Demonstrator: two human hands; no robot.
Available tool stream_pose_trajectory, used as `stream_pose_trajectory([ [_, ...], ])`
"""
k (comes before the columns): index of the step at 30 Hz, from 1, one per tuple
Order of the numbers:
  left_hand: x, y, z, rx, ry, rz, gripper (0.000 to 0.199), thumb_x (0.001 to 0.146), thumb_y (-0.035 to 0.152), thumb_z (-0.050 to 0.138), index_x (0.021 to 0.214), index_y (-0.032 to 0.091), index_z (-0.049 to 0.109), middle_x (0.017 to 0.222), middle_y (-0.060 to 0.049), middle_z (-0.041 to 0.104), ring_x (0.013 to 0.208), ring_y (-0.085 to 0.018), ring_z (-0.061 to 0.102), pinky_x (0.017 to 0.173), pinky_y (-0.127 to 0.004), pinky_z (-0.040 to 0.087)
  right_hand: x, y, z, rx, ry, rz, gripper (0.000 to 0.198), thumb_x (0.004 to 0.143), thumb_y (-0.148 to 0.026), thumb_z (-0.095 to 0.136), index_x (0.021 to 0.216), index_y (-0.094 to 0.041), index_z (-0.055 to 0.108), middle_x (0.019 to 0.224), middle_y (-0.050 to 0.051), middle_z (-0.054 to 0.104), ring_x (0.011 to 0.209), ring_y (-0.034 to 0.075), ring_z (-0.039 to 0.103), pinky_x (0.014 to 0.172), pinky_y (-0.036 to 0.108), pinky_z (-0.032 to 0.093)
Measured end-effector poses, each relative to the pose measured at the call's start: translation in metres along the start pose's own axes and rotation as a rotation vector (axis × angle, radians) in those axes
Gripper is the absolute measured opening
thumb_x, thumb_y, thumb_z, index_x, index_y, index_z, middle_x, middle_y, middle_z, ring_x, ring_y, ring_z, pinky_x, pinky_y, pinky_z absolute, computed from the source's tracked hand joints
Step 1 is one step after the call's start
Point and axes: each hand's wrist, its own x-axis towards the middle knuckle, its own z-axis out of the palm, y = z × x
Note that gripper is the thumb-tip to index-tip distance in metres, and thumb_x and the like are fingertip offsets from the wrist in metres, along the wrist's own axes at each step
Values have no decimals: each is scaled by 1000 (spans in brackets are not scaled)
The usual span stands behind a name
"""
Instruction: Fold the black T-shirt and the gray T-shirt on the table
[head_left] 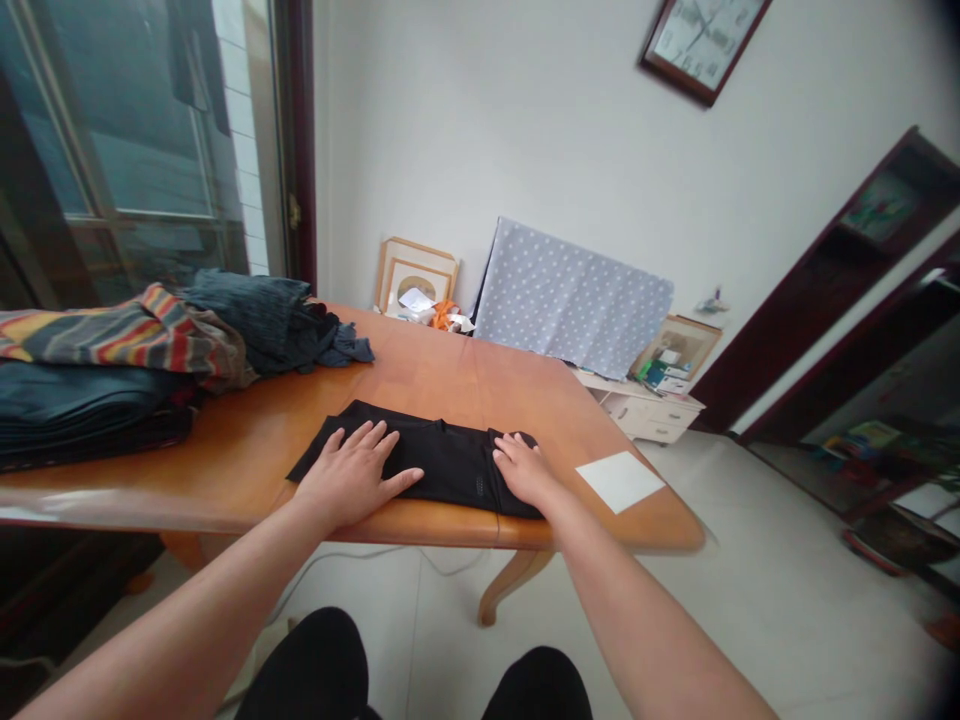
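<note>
A folded black garment (442, 458) lies flat near the front edge of the wooden table (480, 375). My left hand (352, 475) rests palm down on its left part, with the fingers spread and the thumb pointing right. On the garment's right end lies my right hand (525, 470), also palm down with the fingers stretched out. A small grey mark shows on the cloth between the hands. The exact kind of garment cannot be made out.
To the left are a striped cloth (135, 335), a dark blue crumpled garment (259, 310) and folded dark clothes (82, 410). A white sheet (620, 482) lies near the table's right end. Behind stand a polka-dot cover (570, 295) and a white drawer cabinet (652, 412).
</note>
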Motion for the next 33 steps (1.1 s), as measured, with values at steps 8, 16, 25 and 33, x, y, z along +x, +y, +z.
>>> stream_pose_trajectory([
  [8,-1,2,-2,-14,-11,-7,90,86,82,29,149,21,47,162,-12,33,151,-35,20,119,-55,12,-12,7,-28,8,260,104,32,95,-35,41,98,-23,71,102,6,73,96,21,64,85,29,45],
  [16,-1,1,0,-17,3,-2,90,85,82,29,149,21,47,161,-12,33,151,-34,20,119,-54,13,-17,16,-23,337,159,163,26,85,-38,50,81,-20,67,79,2,69,75,17,62,66,24,45],
  [25,0,1,-1,-44,-5,-1,89,85,82,31,149,22,47,161,-11,34,151,-35,20,120,-54,13,-44,56,-59,389,169,334,20,80,-35,51,78,-19,63,71,1,65,63,15,59,58,24,43],
  [33,3,1,-9,-16,0,29,83,87,78,36,145,20,53,160,-13,36,149,-39,23,117,-63,8,-106,69,-38,336,95,224,31,76,-26,57,104,-21,69,100,5,72,89,20,66,81,31,50],
])
